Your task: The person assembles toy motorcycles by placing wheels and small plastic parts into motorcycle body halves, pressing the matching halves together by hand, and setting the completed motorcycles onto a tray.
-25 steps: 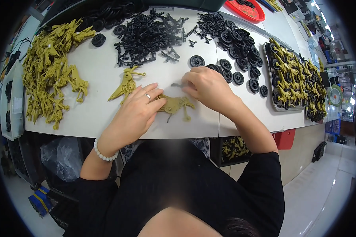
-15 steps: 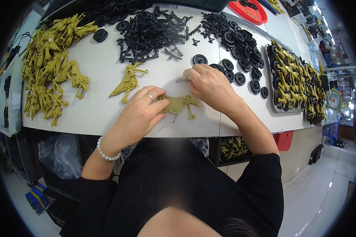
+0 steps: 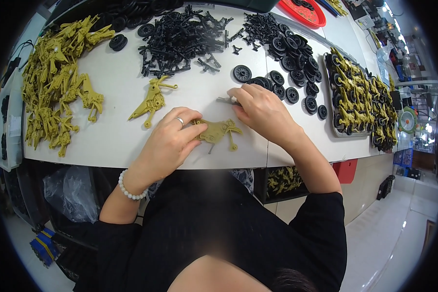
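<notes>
My left hand [image 3: 169, 140], with a ring and a bead bracelet, closes its fingers on the rear of a mustard-yellow plastic toy motorcycle body [image 3: 216, 131]. That piece is held just over the white tabletop, its fork end pointing right. My right hand [image 3: 265, 114] is above and to the right of it, pinching a small dark grey part [image 3: 222, 100] that is mostly hidden by the fingers. The two pieces are apart. A second yellow motorcycle body [image 3: 154, 103] lies on the table beyond my left hand.
Yellow bodies are heaped [image 3: 58, 82] at the left. Black bar-like parts [image 3: 180, 44], small black pieces [image 3: 263, 30] and spoked wheels [image 3: 292, 95] lie at the back. A tray [image 3: 335, 127] of wheeled toy motorcycles stands right; a red dish [image 3: 321, 20] is behind.
The view has shifted slightly. My right hand has come a little nearer to me, and its fingers have curled in around the small part. My left hand keeps its hold.
</notes>
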Tool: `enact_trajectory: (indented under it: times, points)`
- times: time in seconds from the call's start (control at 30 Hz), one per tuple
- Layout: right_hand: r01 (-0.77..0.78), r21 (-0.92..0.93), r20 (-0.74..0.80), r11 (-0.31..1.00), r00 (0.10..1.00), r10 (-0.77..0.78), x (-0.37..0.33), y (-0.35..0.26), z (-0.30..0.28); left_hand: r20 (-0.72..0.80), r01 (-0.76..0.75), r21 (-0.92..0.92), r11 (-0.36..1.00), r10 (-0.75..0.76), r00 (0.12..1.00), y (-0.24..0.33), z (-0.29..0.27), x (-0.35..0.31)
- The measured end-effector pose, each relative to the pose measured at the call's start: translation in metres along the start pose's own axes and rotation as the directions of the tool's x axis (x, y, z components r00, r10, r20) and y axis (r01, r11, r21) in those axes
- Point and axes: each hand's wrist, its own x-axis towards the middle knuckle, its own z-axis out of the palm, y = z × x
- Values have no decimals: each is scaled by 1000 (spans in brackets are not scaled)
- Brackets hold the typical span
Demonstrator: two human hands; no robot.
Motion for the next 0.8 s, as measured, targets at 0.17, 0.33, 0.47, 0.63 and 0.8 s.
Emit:
enact_trajectory:
  times: [0.17,0.33,0.47,0.63,0.8]
  points:
    - [49,-182,141,982,990,-23,7,-2,-3,12,12,-22,1000,-11,1000,0,1,0]
    - [-136,212,107,968,988,115,7,3,-8,-9,-15,-14,1000,15,1000,-1,2,0]
    - [-386,558,309,735,918,247,1,0,-16,-11,-15,-19,1000,15,1000,-1,2,0]
    - [-241,539,330,807,942,61,-4,2,-12,-13,1,3,1000,-1,1000,-1,3,0]
    - [-192,452,275,871,959,68,-5,-1,-10,-12,-8,18,1000,8,1000,-2,3,0]
